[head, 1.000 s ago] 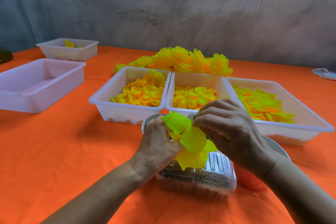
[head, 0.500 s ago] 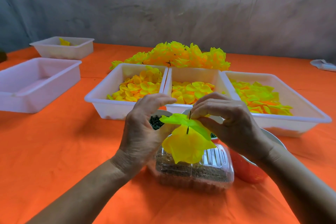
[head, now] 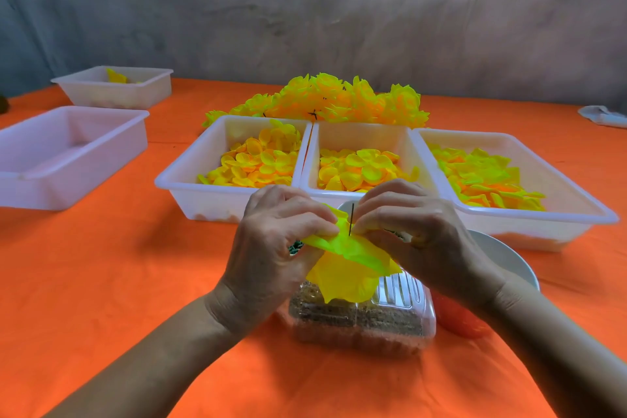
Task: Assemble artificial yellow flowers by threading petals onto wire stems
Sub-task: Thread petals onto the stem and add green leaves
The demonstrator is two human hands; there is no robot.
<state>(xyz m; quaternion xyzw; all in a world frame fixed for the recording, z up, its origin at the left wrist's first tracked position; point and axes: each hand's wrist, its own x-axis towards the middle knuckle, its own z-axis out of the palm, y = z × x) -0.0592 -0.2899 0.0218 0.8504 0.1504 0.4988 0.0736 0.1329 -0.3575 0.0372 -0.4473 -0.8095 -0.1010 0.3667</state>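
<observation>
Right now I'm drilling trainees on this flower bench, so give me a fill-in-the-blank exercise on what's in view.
1. Both hands, left hand and right hand, pinch yellow petals threaded on a thin ____.
2. The tablecloth is ____.
3. Directly ahead, ____ white trays side by side hold loose petals.
4. The finished flowers lie ____ those trays.

Missing: wire; orange; three; behind

I am pinching yellow petals (head: 342, 268) with my left hand (head: 274, 248) and right hand (head: 417, 234) around a thin wire stem (head: 351, 219), just above the clear plastic container (head: 363, 322).
</observation>
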